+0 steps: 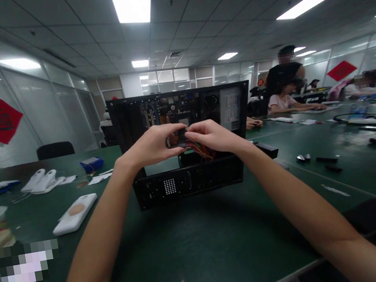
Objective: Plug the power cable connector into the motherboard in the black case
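An open black computer case (141, 120) stands on the green table (198, 245), its inside facing me, with a circuit board at the back and a power supply (231, 109) at the upper right. Both my hands meet in front of the case's middle. My left hand (154, 145) and my right hand (211, 137) pinch a small dark connector (177, 139) between them. A bundle of red, yellow and black wires (199, 150) hangs from it, down under my right hand into the case.
A white phone-like slab (74, 214) and white handles (41, 181) lie left, with a blue box (91, 164) behind. Small dark parts (326, 159) and cables (368, 120) lie right. People sit and stand at the far right. A black chair (55, 149) stands behind the table.
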Demonstrator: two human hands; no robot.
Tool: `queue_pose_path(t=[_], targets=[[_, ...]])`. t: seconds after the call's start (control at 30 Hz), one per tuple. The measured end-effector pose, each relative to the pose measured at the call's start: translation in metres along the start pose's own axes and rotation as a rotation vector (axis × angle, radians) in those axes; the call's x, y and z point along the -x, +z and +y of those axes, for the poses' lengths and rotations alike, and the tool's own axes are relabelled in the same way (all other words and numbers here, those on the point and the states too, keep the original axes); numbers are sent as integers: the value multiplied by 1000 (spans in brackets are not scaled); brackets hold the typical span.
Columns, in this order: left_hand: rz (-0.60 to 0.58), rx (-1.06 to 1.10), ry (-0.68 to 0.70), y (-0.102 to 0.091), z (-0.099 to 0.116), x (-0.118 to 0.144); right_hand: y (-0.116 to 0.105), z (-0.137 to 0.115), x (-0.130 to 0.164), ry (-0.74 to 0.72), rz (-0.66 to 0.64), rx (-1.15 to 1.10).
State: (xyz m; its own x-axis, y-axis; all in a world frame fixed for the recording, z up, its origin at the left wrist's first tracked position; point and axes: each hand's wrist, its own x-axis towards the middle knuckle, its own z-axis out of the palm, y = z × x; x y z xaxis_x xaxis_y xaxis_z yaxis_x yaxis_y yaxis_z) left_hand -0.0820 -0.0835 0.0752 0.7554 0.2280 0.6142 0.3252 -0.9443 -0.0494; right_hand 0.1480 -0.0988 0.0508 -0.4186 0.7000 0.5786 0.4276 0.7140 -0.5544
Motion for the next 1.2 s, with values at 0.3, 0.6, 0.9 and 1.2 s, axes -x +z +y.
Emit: queue_pose_path(t=[0.3,0.6,0.9,1.2], targets=[[-15,59,-70,-1,6,0,-7,-13,4,117,-79,-291],[-82,267,-138,1,8,-1,-6,-13,3,166,1,-334],[-27,229,-204,2,16,-3,0,-8,0,173,-8,-357],[18,157,-252,2,26,-5,-2,-17,3,86,-38,-242]])
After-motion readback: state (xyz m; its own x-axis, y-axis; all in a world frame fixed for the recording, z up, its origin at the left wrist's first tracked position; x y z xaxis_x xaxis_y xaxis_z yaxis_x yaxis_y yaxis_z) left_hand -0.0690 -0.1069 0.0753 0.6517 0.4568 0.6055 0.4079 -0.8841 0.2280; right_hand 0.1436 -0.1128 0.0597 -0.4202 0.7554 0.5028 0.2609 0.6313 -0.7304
